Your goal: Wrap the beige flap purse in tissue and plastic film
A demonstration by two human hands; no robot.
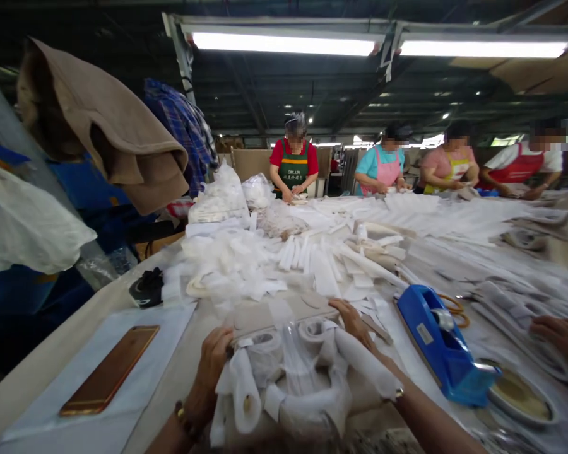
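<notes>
Bundle [288,372] of beige material and white paper rolls lies at the near edge of the table [38,366], with the left hand [213,362] curling its fingers around the bundle's left side and the right hand [355,321] laid on its upper right, fingers stretched nearly flat. A phone [110,370] lies to the left and a blue tape dispenser [442,347] just to the right, another person's hand [561,337] beyond it. Farther off a heap of white paper [246,265] covers the middle, and workers [293,161] stand along the far edge.
</notes>
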